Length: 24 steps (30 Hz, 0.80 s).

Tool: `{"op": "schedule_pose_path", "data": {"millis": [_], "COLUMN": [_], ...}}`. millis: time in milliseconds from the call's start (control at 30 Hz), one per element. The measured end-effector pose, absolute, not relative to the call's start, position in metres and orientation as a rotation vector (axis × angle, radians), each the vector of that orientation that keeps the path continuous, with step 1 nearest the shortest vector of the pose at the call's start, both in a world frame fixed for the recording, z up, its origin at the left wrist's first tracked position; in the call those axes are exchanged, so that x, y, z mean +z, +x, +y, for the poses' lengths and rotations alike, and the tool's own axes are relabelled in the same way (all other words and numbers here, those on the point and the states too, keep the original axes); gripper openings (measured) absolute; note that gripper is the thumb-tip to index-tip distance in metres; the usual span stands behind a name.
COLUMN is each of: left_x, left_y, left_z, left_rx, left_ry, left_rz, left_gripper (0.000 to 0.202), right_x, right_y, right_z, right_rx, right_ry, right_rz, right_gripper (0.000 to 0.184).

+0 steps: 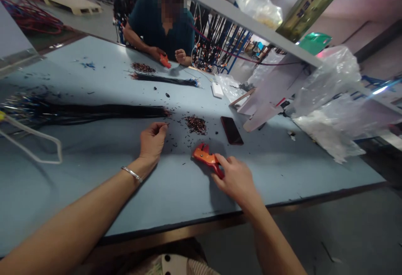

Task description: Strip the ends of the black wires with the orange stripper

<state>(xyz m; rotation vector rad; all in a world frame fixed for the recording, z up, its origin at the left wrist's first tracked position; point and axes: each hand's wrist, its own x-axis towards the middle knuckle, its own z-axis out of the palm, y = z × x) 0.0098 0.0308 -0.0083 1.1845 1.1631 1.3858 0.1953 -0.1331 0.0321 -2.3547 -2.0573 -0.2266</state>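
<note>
My left hand [153, 141] is closed in a pinch just below the stripped ends of a long bundle of black wires [116, 111]. A thin wire end [168, 124] shows at its fingertips; the rest of that wire is hard to make out. In my right hand [237, 178] is an orange and red wire stripper [204, 156], held by its handles above the table, jaws pointing up and left. A small pile of cut insulation bits [196, 124] lies between the hands, beyond the stripper, with loose bits scattered around it.
A dark phone [231, 130] lies right of the pile. Across the table [150, 208], a co-worker [163, 28] holds another red tool [165, 60] near a smaller wire bundle [165, 79]. A white wire frame [59, 149] stands at left; plastic bags [333, 120] lie right.
</note>
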Motion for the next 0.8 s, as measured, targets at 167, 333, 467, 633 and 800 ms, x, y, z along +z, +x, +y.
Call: {"op": "schedule_pose_path", "data": {"millis": [167,333,467,633,800], "left_x": [-0.008,-0.009,-0.011,-0.013,-0.014], "left_y": [0.01,0.009,0.01,0.011,0.011], "left_z": [0.031,0.031,0.032,0.034,0.034], "left_rx": [1.382,1.395,1.413,1.434,1.422], "left_ry": [1.17,1.165,1.163,1.139,1.147], "left_rz": [1.178,1.17,1.183,1.151,1.164], "left_gripper": [0.014,0.015,0.015,0.014,0.013], "right_x": [0.034,0.051,0.057,0.05,0.043], "right_y": [0.199,0.208,0.197,0.184,0.193], "right_z": [-0.098,-0.131,-0.165,-0.154,-0.108], "right_rx": [-0.271,-0.005,0.21,0.171,-0.166], "right_ry": [-2.389,-2.238,-2.081,-2.088,-2.34], "right_rz": [-1.964,-2.093,-2.282,-2.371,-2.219], "right_gripper": [0.052,0.055,0.058,0.058,0.055]}}
